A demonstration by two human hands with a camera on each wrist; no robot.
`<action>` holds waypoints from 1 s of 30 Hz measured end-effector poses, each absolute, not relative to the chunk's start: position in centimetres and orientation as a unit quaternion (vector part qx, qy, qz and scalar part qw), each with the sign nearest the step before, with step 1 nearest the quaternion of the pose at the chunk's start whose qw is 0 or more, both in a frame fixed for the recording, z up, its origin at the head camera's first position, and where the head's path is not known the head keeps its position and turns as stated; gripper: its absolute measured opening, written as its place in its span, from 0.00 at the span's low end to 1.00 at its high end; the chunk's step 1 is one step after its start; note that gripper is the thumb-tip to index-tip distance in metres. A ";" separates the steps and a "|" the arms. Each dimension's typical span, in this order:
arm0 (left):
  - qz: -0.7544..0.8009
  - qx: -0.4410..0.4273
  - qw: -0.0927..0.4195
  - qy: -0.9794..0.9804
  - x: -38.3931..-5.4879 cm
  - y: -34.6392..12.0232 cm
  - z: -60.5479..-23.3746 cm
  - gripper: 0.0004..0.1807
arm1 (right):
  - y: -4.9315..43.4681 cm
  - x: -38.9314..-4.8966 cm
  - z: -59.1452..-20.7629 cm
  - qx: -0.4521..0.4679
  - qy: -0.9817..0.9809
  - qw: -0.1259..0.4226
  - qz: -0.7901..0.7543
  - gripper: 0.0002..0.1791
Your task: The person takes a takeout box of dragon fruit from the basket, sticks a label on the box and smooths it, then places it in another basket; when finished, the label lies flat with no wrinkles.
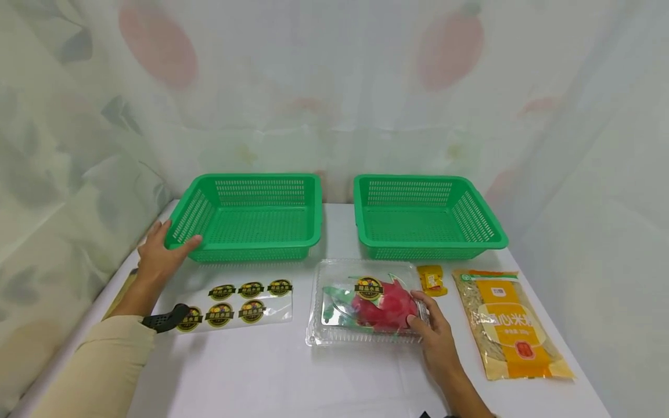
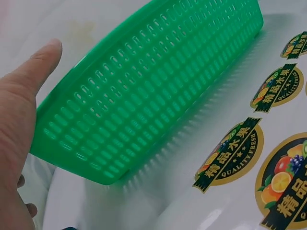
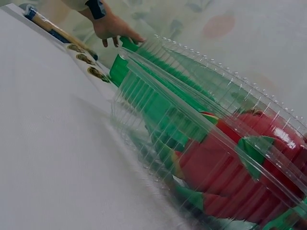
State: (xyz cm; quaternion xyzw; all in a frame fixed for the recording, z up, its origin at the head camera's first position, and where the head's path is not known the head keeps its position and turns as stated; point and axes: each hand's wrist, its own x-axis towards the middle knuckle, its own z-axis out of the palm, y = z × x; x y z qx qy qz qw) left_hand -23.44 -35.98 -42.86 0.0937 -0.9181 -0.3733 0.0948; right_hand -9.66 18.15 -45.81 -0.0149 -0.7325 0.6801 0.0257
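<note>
A clear plastic clamshell box (image 1: 334, 334) sits at the front middle in the head view, a round fruit sticker (image 1: 369, 288) on its lid. Inside shows a red dragon fruit (image 3: 216, 167) with green-tipped scales. My right hand (image 1: 438, 337) grips the box's right end, thumb and index finger over the edge; the right wrist view hides this hand. At the near left corner of the left green basket (image 1: 261, 254), my left hand (image 1: 157, 252) touches the rim, thumb stretched out over it. The left wrist view shows that thumb straight beside the slotted basket wall (image 2: 144, 96).
A second green basket (image 1: 434, 244) stands at the back right. A sheet of fruit stickers (image 1: 277, 310) lies before the left basket. Right of the box are a small yellow packet (image 1: 431, 280) and a yellow bag of noodles (image 1: 509, 325). Curtains surround the table.
</note>
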 end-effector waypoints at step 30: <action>-0.348 0.080 0.082 -0.930 -23.6 -36.0 -43.0 0.57 | 17.4 -8.0 -42.5 -0.035 -0.596 0.048 0.800 0.24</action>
